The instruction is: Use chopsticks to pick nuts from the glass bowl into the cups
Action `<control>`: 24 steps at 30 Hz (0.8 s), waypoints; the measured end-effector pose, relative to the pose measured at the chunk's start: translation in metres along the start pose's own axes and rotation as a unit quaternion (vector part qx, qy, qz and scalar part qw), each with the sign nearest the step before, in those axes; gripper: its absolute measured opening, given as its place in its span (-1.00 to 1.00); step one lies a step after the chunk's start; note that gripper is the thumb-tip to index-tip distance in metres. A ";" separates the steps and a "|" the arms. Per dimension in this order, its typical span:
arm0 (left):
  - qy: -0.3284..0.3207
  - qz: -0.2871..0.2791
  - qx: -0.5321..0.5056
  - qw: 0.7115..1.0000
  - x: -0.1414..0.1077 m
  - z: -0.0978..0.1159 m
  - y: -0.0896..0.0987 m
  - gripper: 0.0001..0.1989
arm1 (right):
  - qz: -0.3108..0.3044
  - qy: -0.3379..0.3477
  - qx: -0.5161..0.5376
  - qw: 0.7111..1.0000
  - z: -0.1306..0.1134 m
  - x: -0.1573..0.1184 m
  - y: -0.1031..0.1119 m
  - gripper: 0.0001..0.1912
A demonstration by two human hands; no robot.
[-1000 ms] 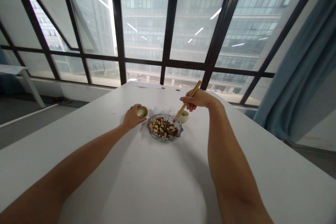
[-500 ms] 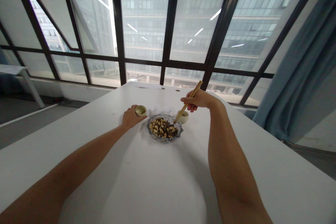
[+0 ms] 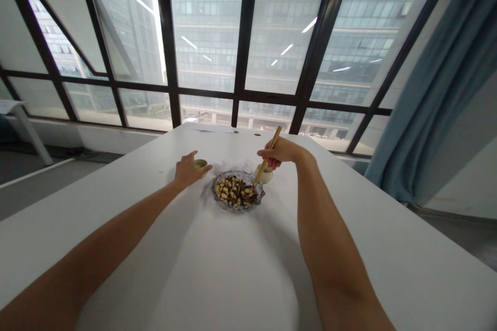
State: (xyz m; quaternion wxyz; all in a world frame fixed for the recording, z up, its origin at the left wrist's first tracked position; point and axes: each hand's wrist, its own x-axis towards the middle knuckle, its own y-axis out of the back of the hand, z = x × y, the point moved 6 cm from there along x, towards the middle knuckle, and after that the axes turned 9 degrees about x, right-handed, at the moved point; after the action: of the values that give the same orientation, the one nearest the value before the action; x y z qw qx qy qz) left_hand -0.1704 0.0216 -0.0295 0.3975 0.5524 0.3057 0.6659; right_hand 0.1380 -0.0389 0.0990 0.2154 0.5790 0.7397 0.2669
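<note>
A scalloped glass bowl (image 3: pixel 237 209) stands on the white table, filled with pale and dark striped pieces (image 3: pixel 233 190). My right hand (image 3: pixel 280 151) grips a pair of wooden chopsticks (image 3: pixel 267 158), whose tips reach the bowl's right side. Behind that side sits a pale cup (image 3: pixel 266 174), partly covered by the chopsticks. To the left of the bowl, my left hand (image 3: pixel 189 169) is at a second small cup (image 3: pixel 200 163), thumb and fingers spread around its near side; the hand hides much of this cup.
Crumpled clear plastic (image 3: pixel 229 166) lies behind the bowl. Small round brown items (image 3: pixel 257 135) and a white sheet (image 3: pixel 213 128) are near the far edge of the white table (image 3: pixel 217 269). Windows rise beyond, with a blue curtain (image 3: pixel 419 114) at the right.
My left hand's fingers have spread and lifted away from the left cup's rim. The chopsticks stand slightly steeper, their tips still at the bowl's right side. The whole view has shifted a little.
</note>
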 end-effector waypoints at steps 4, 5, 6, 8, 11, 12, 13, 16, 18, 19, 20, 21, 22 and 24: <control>-0.098 -0.022 0.031 0.994 0.018 0.033 0.005 -0.23 | -0.001 -0.019 -0.003 1.000 0.004 0.003 -0.005 -0.58; -0.113 -0.041 0.033 0.992 0.022 0.041 0.003 -0.24 | -0.003 -0.017 -0.002 1.000 0.004 0.004 -0.005 -0.58; -0.123 -0.064 0.030 0.990 0.026 0.049 0.001 -0.25 | -0.005 -0.012 0.001 1.000 0.004 0.004 -0.005 -0.59; -0.129 -0.109 0.013 0.986 0.033 0.060 -0.004 -0.27 | -0.005 0.003 0.009 1.000 0.003 0.004 -0.004 -0.61; -0.122 -0.152 -0.021 0.981 0.041 0.068 -0.013 -0.30 | 0.003 0.028 0.022 0.999 -0.001 0.003 0.001 -0.61; -0.120 -0.154 -0.030 0.980 0.044 0.069 -0.015 -0.31 | 0.005 0.035 0.025 0.999 -0.002 0.002 0.002 -0.61; -0.118 -0.152 -0.040 0.981 0.045 0.070 -0.017 -0.31 | 0.006 0.041 0.025 0.999 -0.003 0.001 0.003 -0.61; -0.132 -0.130 -0.073 0.980 0.046 0.071 -0.018 -0.29 | 0.009 0.050 0.019 0.999 -0.006 0.000 0.005 -0.61; -0.176 -0.093 -0.077 0.977 0.043 0.074 -0.014 -0.26 | 0.014 0.054 0.016 0.998 -0.006 0.000 0.006 -0.61; -0.207 -0.068 -0.072 0.973 0.040 0.076 -0.009 -0.27 | 0.016 0.056 0.015 0.998 -0.006 0.000 0.006 -0.61; -0.242 -0.043 -0.065 0.967 0.036 0.078 -0.005 -0.29 | 0.017 0.058 0.015 0.998 -0.006 0.000 0.007 -0.60; -0.278 -0.021 -0.057 0.959 0.032 0.080 0.000 -0.32 | 0.018 0.060 0.014 0.998 -0.006 0.000 0.007 -0.60; -0.312 -0.004 -0.053 0.949 0.028 0.082 0.004 -0.36 | 0.018 0.061 0.014 0.998 -0.006 0.000 0.007 -0.60; -0.365 0.017 -0.052 0.929 0.020 0.083 0.012 -0.41 | 0.019 0.063 0.016 0.998 -0.007 0.000 0.007 -0.60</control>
State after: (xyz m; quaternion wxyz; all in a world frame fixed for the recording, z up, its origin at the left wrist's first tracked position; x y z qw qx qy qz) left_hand -0.0931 0.0305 0.0069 0.4990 0.7408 0.0947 0.4396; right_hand 0.1388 -0.0389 0.1086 0.1541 0.5785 0.7445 0.2955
